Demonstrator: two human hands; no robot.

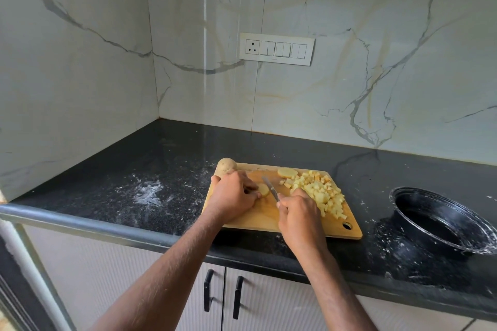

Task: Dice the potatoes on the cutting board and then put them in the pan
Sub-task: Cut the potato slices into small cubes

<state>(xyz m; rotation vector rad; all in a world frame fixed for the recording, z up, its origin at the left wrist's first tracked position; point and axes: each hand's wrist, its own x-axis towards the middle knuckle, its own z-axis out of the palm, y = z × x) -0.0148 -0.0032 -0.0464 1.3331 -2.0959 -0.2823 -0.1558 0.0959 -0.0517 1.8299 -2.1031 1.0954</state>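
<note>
**Knife set beside a potato piece on the board**

The left hand (232, 192) has its fingers curled over a pale potato piece (263, 190), pinning it to the wooden cutting board (258, 219) near the board's middle. The right hand (298, 212) is wrapped around the handle of a small knife (270, 187), fingers pressed together in a fist — the blade points away from the person and lies just to the right of the held piece, its edge close against it.

Behind the left hand a whole unpeeled potato (226, 166) sits at the board's far-left corner. A cut potato half (287, 172) rests near the far edge, and a heap of diced potato (320, 192) covers the right side of the board, touching the right hand's knuckles.

The black pan (441, 220) stands on the dark granite countertop (161, 164) to the right of the board, well apart from the dice — nothing shows inside it. White powdery smears mark the counter left of the board and around the pan.
</note>
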